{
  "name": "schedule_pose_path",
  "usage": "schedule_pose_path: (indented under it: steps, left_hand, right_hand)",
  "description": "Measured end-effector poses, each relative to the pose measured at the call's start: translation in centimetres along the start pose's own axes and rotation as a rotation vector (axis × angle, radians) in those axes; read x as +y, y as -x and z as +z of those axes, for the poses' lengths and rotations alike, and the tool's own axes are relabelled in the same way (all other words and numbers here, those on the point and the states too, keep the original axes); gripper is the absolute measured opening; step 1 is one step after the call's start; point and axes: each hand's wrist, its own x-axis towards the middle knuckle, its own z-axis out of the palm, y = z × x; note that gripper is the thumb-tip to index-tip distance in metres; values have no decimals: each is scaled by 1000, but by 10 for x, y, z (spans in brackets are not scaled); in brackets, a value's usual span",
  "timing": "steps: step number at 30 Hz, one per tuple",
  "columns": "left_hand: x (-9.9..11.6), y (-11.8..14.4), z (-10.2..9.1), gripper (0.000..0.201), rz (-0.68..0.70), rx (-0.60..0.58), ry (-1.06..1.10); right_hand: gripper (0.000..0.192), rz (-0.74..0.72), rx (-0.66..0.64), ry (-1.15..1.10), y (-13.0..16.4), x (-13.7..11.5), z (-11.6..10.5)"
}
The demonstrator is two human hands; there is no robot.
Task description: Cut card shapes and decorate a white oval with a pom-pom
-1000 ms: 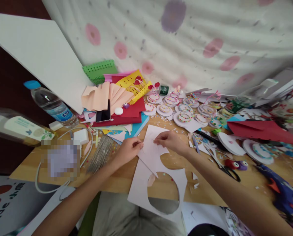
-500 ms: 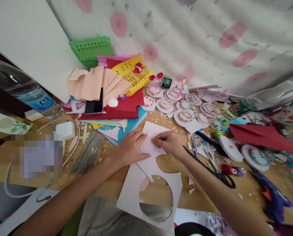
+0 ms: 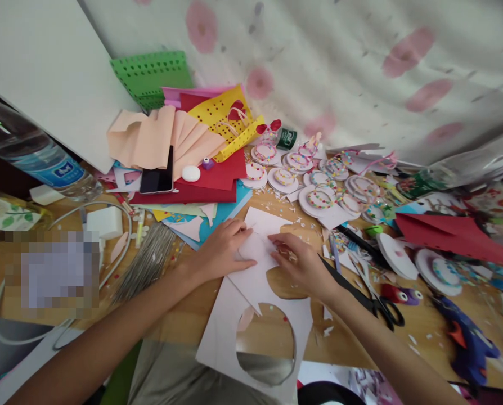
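Both hands are flat on the white paper sheet (image 3: 255, 281), which lies on the table (image 3: 420, 332) edge: left hand (image 3: 221, 253) pins it with spread fingers so it won't slide, right hand (image 3: 304, 264) presses loosely curled, gripping nothing. Scissors (image 3: 380, 304) sit just beside.

Both forearms bare to frame edge, no sleeves, no watch, no rings or bands visible. left hand (image 3: 223, 251) enters from 7 o'clock, right hand (image 3: 302, 265) from 5 o'clock. Grey-beige garment over lap at 6 o'clock.
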Motion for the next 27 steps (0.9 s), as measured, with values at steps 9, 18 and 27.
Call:
schedule_pose_path:
  steps: [9, 18, 27]
  left_hand:
    - [-2, 4, 5, 71, 37, 21, -153]
    - [5, 16, 5, 64, -36, 61, -188]
    - [4, 18, 4, 65, -60, 42, -163]
  right_hand:
    - [31, -141, 37, 119, 8, 9, 12]
    - [30, -135, 36, 149, 11, 1, 14]
    - [34, -109, 0, 123, 12, 0, 16]
